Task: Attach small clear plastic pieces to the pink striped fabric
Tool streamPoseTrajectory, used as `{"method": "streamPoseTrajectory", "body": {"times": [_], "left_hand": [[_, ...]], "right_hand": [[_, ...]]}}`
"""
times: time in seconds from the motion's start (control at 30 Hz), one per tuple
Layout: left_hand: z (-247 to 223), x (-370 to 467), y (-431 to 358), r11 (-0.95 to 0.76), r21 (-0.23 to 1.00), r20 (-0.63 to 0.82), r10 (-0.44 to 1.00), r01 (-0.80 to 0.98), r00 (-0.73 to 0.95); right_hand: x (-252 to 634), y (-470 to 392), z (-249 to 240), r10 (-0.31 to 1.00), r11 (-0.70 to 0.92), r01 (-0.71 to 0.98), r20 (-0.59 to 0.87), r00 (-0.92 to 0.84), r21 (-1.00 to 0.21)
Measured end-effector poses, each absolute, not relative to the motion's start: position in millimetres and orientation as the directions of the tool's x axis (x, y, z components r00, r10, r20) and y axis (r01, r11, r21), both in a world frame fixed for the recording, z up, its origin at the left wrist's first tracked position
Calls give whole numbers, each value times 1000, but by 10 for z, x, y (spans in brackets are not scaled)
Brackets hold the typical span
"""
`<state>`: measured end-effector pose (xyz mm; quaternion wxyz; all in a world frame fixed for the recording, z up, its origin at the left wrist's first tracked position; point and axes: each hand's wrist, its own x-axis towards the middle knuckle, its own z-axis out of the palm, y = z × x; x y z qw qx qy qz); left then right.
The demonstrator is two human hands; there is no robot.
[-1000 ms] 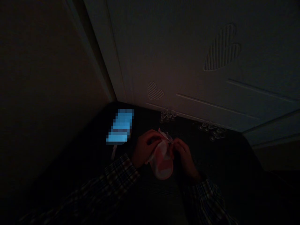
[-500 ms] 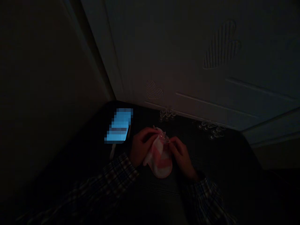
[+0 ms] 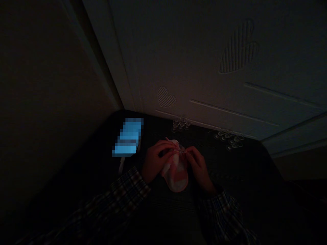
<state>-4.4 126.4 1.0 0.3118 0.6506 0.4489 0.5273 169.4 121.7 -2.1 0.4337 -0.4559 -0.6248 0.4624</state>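
A soft pink-and-white patterned cloth piece [image 3: 178,180] with a rounded lower end lies between my hands on the dark tabletop. On its left side, my left hand [image 3: 157,158] is closed on its upper part, fingertips pressed together near the middle. My right hand [image 3: 200,168] pinches at the upper right edge, where a small clear, shiny bit [image 3: 182,150] shows between the two sets of fingertips. I cannot tell whether that bit is joined to the cloth. Dim light hides the finer detail.
A lit phone [image 3: 129,137] with a pale cable [image 3: 122,164] stands left of my hands. Small clear, ring-topped items form one cluster [image 3: 181,125] beyond my hands and another cluster [image 3: 229,139] to the right. A pale panel [image 3: 199,61] with raised hearts rises behind the tabletop [image 3: 168,214].
My left fingertips have shifted right, closer to my right ones. The cloth's upper part now spreads flatter, and its left edge has drawn in. The view has shifted slightly.
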Motion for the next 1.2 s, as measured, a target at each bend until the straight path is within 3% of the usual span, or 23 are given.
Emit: {"method": "streamPoseTrajectory", "body": {"times": [0.2, 0.53, 0.9, 1.2], "left_hand": [[37, -39, 1272, -476, 831, 471, 877, 290, 89], [-7, -43, 1251, -320, 912, 338, 941, 257, -25], [58, -74, 1280, -464, 784, 511, 860, 412, -4], [72, -88, 1268, -528, 781, 547, 836, 334, 44]], "right_hand": [[1706, 1213, -39, 974, 119, 148, 86, -211, -982], [1687, 1208, 1, 957, 109, 121, 71, -280, -987], [1690, 1198, -14, 948, 103, 118, 62, -312, -988], [1686, 1190, -28, 937, 124, 121, 76, -342, -985]]}}
